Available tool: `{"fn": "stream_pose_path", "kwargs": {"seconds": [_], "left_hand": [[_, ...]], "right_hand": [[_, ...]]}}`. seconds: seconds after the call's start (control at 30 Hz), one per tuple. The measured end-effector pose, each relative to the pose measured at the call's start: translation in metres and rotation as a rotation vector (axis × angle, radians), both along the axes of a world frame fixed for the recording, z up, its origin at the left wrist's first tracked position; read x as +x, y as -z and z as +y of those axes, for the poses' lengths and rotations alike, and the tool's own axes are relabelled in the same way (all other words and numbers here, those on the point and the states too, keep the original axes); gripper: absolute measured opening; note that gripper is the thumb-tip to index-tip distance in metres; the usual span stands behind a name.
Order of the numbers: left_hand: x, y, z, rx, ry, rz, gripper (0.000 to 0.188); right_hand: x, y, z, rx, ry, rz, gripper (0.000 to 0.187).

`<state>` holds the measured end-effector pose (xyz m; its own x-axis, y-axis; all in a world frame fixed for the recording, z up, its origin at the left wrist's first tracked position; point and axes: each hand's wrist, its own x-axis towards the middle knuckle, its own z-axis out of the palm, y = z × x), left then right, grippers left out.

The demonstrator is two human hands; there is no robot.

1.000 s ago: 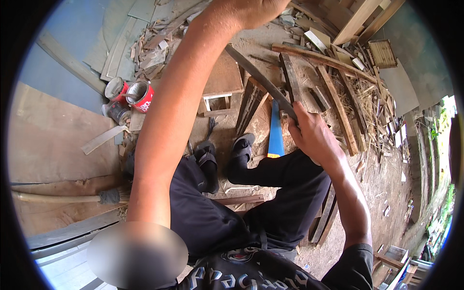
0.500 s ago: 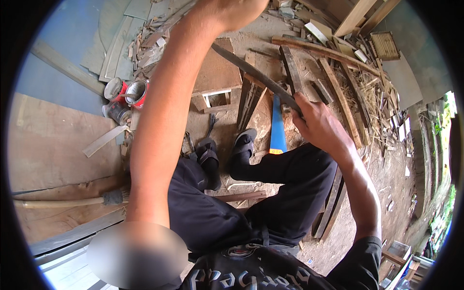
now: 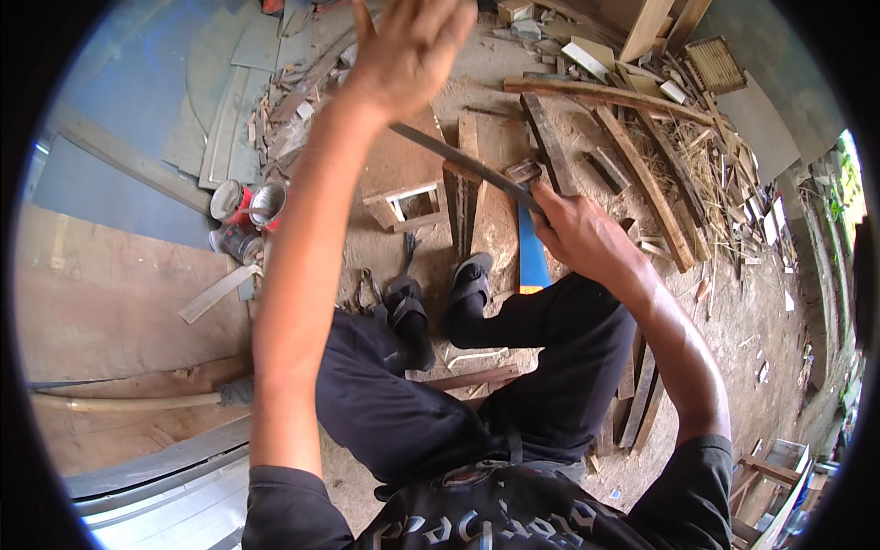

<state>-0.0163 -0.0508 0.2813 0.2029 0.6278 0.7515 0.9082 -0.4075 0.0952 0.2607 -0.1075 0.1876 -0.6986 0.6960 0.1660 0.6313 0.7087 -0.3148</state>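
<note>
My right hand (image 3: 587, 234) is closed around the near end of a long, dark, narrow blade (image 3: 454, 156), machete-like in outline. The blade slants up and left in front of me, its far end close to my left wrist. Reaching far forward, my left hand (image 3: 408, 60) has its fingers spread, with some fingertips cut off by the upper edge. Nothing shows in that hand. Below the blade is a blue handsaw (image 3: 532, 252), partly covered by my right thigh. A boxy wooden piece with a white-framed opening (image 3: 414, 203) sits beyond my feet.
Wooden beams (image 3: 642, 183) and scrap lie ahead and to the right. Red paint cans (image 3: 229, 200) stand at the left near a plywood sheet (image 3: 110, 293). A wooden pole (image 3: 137, 402) lies low on the left. A short board (image 3: 472, 377) lies between my legs.
My left hand has come back into view and shows spread fingers. The blade's far end sits lower in the picture, while my right hand keeps its grip with little movement.
</note>
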Motion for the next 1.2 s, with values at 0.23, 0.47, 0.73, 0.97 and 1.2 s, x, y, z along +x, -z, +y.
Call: {"fn": "stream_pose_path", "kwargs": {"seconds": [0.23,0.47,0.73,0.97,1.2], "left_hand": [[-0.041,0.082,-0.006,-0.356,-0.071,0.009,0.085],[-0.039,0.092,0.018,-0.077,0.122,-0.203,0.072],[0.008,0.256,-0.074,-0.12,0.028,-0.804,0.073],[0.045,0.254,-0.06,-0.393,0.147,-0.858,0.086],[0.047,0.253,-0.056,-0.426,0.052,-0.64,0.072]], "right_hand": [[-0.017,-0.016,-0.007,0.19,-0.051,-0.055,0.02],[-0.013,0.002,0.006,0.029,-0.04,0.014,0.022],[-0.038,0.034,0.0,-0.072,0.071,0.26,0.027],[-0.048,0.091,-0.002,-0.08,0.143,0.645,0.026],[-0.049,0.105,-0.024,-0.158,0.284,0.915,0.023]]}}
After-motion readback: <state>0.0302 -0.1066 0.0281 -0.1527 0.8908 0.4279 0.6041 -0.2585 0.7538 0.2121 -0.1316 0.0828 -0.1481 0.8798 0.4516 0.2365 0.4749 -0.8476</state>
